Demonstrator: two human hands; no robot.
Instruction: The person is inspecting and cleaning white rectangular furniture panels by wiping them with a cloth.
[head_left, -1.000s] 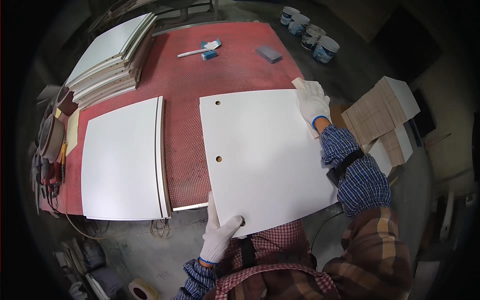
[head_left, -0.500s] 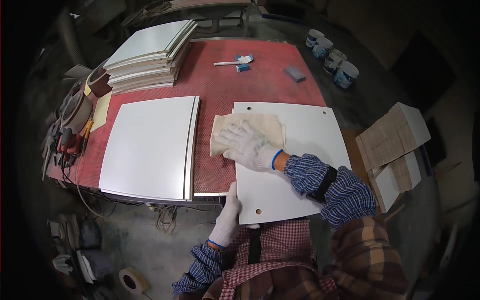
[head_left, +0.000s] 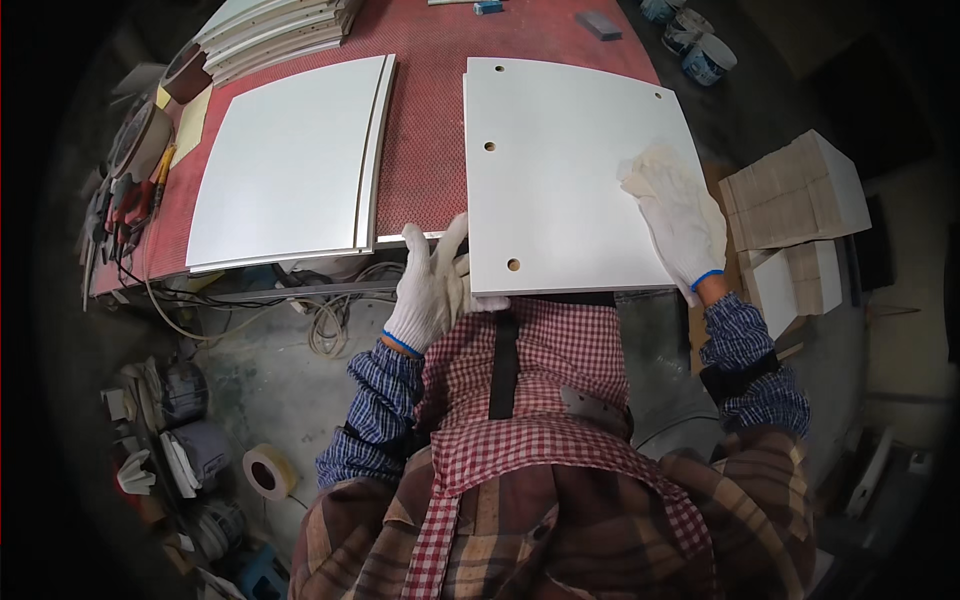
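A white square panel (head_left: pixel 560 160) with small round holes lies on the red table top (head_left: pixel 425 130), its near edge over the table's front. My left hand (head_left: pixel 432 285), in a white glove, grips the panel's near left corner. My gloved right hand (head_left: pixel 680 215) presses a pale cloth (head_left: pixel 645 165) flat on the panel's right side.
Two more white panels (head_left: pixel 285 165) lie side by side to the left. A stack of white panels (head_left: pixel 280 25) sits at the back left. Tools and tape rolls (head_left: pixel 140 150) line the left edge. Paint tins (head_left: pixel 700 55) stand back right, wooden blocks (head_left: pixel 800 190) at the right, cables under the table.
My right hand with the cloth has swept from the panel's left middle across to its right side. My head has tipped closer over the table.
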